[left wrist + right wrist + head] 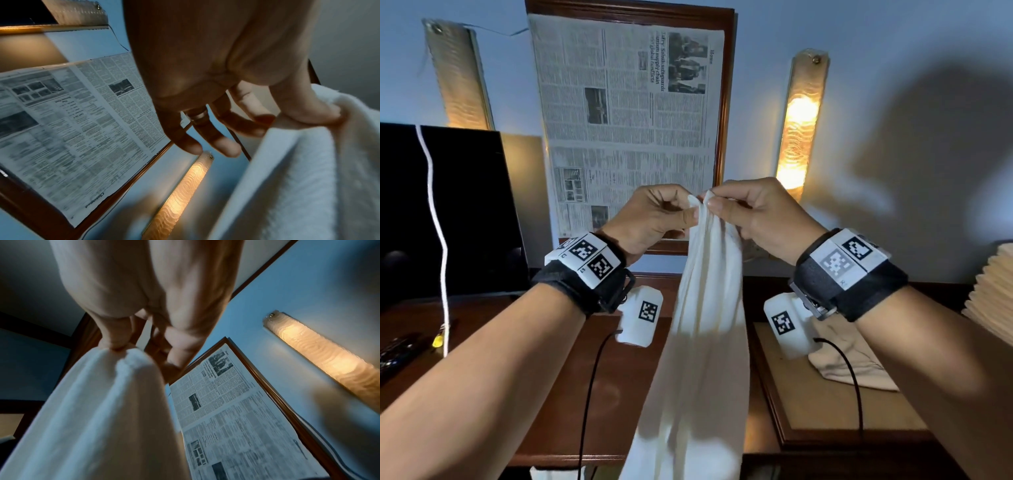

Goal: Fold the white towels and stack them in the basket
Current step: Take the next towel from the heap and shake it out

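Behind the wooden bench (619, 394), a framed newspaper (626, 113) hangs on the blue wall between two lit wall lamps (803, 126). Both hands are raised side by side above the bench's middle. Left hand (654, 216): thumb and forefinger pinch the top edge of a white towel (702, 342); the remaining fingers (218, 142) are loosely spread. Right hand (753, 212): pinches the same edge, just beside the left. The towel hangs bunched and vertical, its lower end passing below the bench's front edge. A beige cloth (852, 359) lies on the raised board at the bench's right end; a dark screen (448, 212) stands at the left end.
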{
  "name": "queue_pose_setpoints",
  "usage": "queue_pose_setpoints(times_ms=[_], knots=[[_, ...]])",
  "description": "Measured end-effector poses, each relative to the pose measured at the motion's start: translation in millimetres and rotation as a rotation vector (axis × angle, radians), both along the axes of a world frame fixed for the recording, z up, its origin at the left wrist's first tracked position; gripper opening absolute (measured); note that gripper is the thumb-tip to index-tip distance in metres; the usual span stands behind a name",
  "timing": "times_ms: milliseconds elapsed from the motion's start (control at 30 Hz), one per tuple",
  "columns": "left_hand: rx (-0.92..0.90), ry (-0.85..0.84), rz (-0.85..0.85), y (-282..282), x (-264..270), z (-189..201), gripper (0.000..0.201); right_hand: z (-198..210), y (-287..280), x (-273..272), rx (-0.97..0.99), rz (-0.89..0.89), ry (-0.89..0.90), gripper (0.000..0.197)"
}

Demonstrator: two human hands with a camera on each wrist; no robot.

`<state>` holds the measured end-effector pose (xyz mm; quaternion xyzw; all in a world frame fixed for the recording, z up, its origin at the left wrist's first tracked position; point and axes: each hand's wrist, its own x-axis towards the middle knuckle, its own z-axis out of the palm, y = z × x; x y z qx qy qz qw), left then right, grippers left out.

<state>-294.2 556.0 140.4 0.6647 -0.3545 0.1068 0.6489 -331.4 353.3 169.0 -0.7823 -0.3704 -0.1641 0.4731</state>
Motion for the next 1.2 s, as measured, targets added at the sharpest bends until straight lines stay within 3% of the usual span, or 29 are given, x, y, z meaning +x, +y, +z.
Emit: queue_pose_setpoints(times_ms=[167,300,467,567,667,800,933,1033,1200], knots=[[0.001,0.091,0.054,4.6,5.7,-17.1,0.039,-23.0,8.3,6.1,0.056,0.171,0.283,0.011],[-0.035,0.238,0.062,-1.1,-4.2,-44.8,0.028,-46.7,11.9,16.1,0.122,0.020,0.246,0.008],[-0.040,0.441,-0.007,-9.9,-19.6,-71.9,0.028,-70.2,8.8,24.8,-0.085,-0.134,0.175,0.010],[0.108,0.297,0.070,-8.0,-16.2,-80.7,0.036,-76.8,9.2,27.0,-0.125,-0.147,0.142,0.010],[0.246,0.156,0.207,-10.5,-12.0,-79.0,0.022,-77.6,7.7,29.7,-0.089,-0.155,0.117,0.010],[0.286,0.083,0.327,-18.7,-9.3,-70.0,0.017,-88.6,-2.0,40.7,0.078,-0.135,0.140,0.015],[0.272,0.017,0.467,-31.5,-3.7,-67.3,0.016,-147.7,-15.0,57.0,0.098,-0.128,0.301,0.034],[0.262,-0.016,0.601,-32.2,5.9,-69.2,0.019,-218.0,-33.0,61.7,-0.048,-0.146,0.481,0.024],[0.216,-0.007,0.749,-28.2,23.6,-75.3,0.019,-315.2,-95.2,83.3,-0.267,-0.406,0.649,0.022]])
